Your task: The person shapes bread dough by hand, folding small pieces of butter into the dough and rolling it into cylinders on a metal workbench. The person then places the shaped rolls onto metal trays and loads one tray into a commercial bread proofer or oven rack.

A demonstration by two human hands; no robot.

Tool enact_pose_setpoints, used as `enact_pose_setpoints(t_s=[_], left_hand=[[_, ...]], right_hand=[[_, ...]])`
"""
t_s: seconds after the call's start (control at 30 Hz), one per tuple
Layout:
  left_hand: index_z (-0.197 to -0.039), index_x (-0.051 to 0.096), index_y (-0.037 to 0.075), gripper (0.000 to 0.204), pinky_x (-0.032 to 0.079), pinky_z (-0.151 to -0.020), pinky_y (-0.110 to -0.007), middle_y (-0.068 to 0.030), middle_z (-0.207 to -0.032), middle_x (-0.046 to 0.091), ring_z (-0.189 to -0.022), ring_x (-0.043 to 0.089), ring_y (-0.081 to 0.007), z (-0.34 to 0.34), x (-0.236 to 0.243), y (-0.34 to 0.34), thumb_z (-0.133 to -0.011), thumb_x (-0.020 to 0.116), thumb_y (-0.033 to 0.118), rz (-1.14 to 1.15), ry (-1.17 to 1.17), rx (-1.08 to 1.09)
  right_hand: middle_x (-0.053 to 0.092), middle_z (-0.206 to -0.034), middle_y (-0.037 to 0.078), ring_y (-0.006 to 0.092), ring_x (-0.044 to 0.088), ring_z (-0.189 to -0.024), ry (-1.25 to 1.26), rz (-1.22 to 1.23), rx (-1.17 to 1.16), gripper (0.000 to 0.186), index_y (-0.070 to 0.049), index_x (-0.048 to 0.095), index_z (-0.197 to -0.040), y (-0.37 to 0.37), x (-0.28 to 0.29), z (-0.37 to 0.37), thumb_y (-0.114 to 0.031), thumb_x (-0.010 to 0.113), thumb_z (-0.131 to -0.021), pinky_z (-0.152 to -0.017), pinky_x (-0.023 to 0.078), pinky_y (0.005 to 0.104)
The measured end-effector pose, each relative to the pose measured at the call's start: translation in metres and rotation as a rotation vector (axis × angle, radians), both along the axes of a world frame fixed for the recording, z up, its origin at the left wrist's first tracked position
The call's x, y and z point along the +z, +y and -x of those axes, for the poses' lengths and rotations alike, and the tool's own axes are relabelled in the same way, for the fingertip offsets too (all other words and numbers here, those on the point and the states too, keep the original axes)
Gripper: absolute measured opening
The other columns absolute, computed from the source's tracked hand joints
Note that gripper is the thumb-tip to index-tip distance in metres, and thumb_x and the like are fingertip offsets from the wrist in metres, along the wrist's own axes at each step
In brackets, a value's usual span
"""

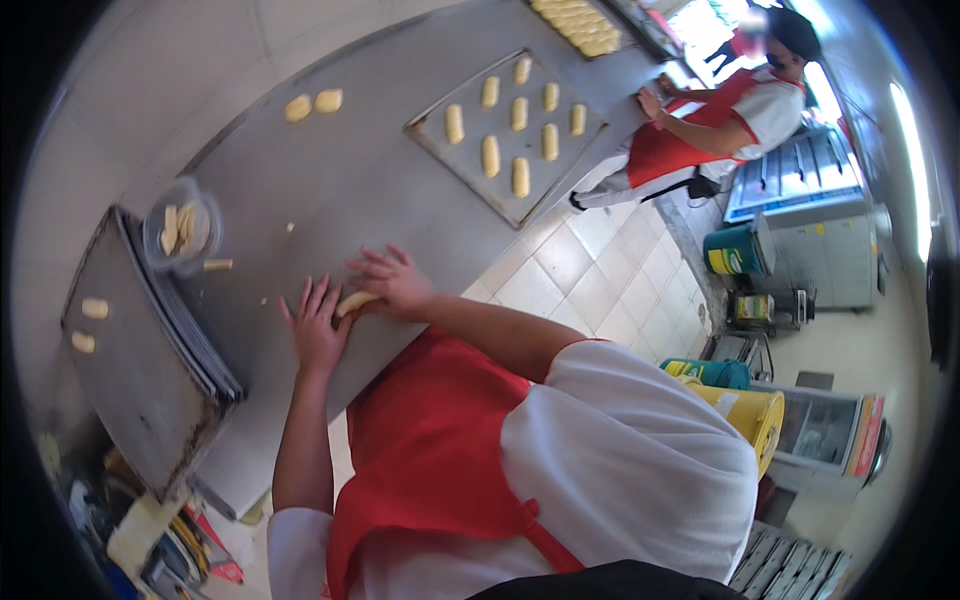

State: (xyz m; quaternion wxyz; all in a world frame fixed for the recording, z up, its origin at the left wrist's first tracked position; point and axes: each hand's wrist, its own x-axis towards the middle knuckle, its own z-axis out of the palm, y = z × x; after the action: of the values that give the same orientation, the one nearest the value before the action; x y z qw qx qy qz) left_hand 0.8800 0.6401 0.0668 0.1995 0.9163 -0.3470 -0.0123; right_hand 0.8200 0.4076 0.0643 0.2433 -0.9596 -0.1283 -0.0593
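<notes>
A small pale dough roll [355,302] lies on the metal worktable [330,180] close to its near edge. My left hand [320,328] rests at the roll's left end, fingers stretched out and apart. Over its right end is my right hand [395,286], fingers spread and slightly blurred, covering part of the dough. Left of my hands stands a clear round tub [207,232] with pale sticks [178,228] in it, and one loose stick [217,265] lies beside it. Two dough pieces [312,105] sit farther back on the table.
A baking tray [447,163] with several dough rolls lies at the far right of the table. Stacked trays [140,400] at the left carry two dough pieces. A co-worker in a red apron [690,150] stands beyond, hands on the table. Behind me is a yellow bucket [745,415].
</notes>
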Motion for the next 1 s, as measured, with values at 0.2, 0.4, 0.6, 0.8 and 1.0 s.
enact_pose_setpoints(t_s=[0.2, 0.4, 0.6, 0.8, 1.0], left_hand=[[-0.132, 0.069, 0.009, 0.057, 0.056, -0.095, -0.043, -0.0112, -0.113, 0.076, -0.107, 0.072, -0.029, 0.028, 0.016, -0.003, -0.083, 0.088, 0.029, 0.424, 0.363, 0.368], [-0.132, 0.068, 0.007, 0.054, 0.061, -0.084, -0.037, -0.0133, -0.109, 0.078, -0.098, 0.077, -0.0252, 0.042, 0.01, -0.018, -0.084, 0.089, 0.018, 0.431, 0.376, 0.483], [-0.133, 0.068, 0.008, 0.052, 0.06, -0.087, -0.037, -0.0166, -0.116, 0.072, -0.107, 0.07, -0.0244, 0.035, 0.012, -0.021, -0.083, 0.083, 0.012, 0.512, 0.351, 0.243], [-0.137, 0.069, 0.012, 0.059, 0.058, -0.089, -0.037, -0.0107, -0.11, 0.074, -0.097, 0.07, -0.0238, -0.022, 0.165, 0.06, -0.079, 0.08, 0.01, 0.241, 0.481, 0.19], [-0.139, 0.061, 0.0, 0.062, 0.05, -0.105, -0.041, -0.0132, -0.134, 0.068, -0.122, 0.066, -0.0279, 0.023, 0.375, 0.238, -0.083, 0.085, 0.014, 1.0, -0.674, 0.154]], right_hand=[[0.072, -0.111, 0.002, 0.0261, 0.065, -0.109, 0.114, -0.268, -0.446, 0.054, -0.016, 0.07, -0.123, -0.002, 0.006, 0.036, -0.04, 0.088, -0.078, -0.097, 0.041, 0.0464], [0.072, -0.107, 0.001, 0.0264, 0.064, -0.107, 0.147, -0.318, -0.357, 0.044, -0.016, 0.066, -0.126, -0.003, 0.005, 0.028, -0.03, 0.082, -0.087, -0.098, 0.041, 0.0452], [0.067, -0.121, 0.014, 0.0361, 0.06, -0.114, 0.08, -0.258, 0.133, 0.047, -0.012, 0.061, -0.133, -0.021, 0.003, 0.009, -0.017, 0.076, -0.089, -0.102, 0.046, 0.0506], [0.068, -0.117, 0.014, 0.0331, 0.066, -0.101, 0.241, -0.403, 0.347, 0.046, -0.006, 0.062, -0.134, 0.038, 0.117, -0.04, -0.002, 0.072, -0.09, -0.086, 0.055, 0.0415], [0.065, -0.104, 0.011, 0.0222, 0.062, -0.087, -0.618, -0.898, 0.607, 0.05, -0.003, 0.063, -0.137, 0.267, 0.284, -0.132, 0.0, 0.076, -0.089, -0.074, 0.052, 0.0331]])
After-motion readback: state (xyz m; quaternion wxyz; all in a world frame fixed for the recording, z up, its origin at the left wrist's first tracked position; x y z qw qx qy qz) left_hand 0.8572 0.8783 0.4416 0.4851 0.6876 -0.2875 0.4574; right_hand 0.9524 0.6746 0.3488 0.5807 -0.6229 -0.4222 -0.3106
